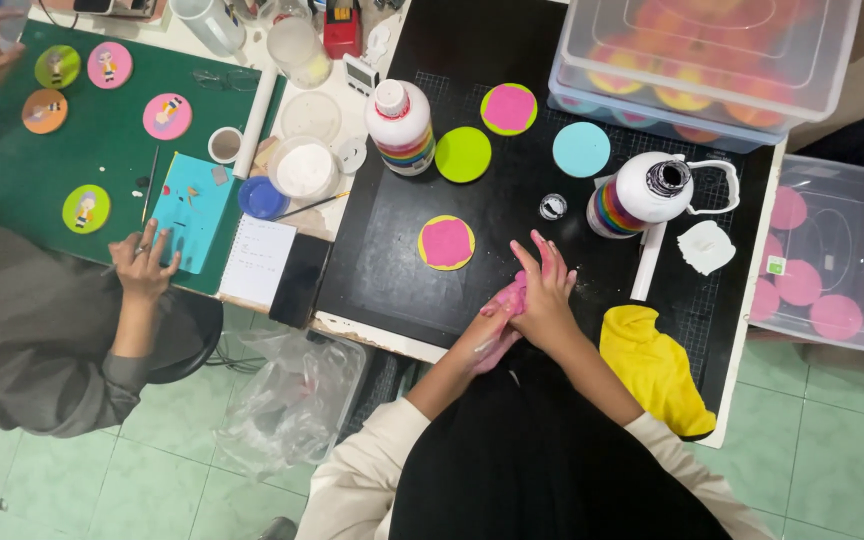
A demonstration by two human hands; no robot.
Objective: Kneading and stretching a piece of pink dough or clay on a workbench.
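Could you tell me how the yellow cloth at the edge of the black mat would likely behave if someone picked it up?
The yellow cloth lies crumpled in folds and droops over the black mat's edge, so it is probably floppy and would sag from any grip. It looks thin, hence likely light. Already hanging partly off, it might slide down if nudged.

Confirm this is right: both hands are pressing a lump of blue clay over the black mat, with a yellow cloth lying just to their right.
Not quite: the head view shows the clay is pink, not blue. The left hand and right hand do press it between them over the black mat, and the yellow cloth lies just to their right.
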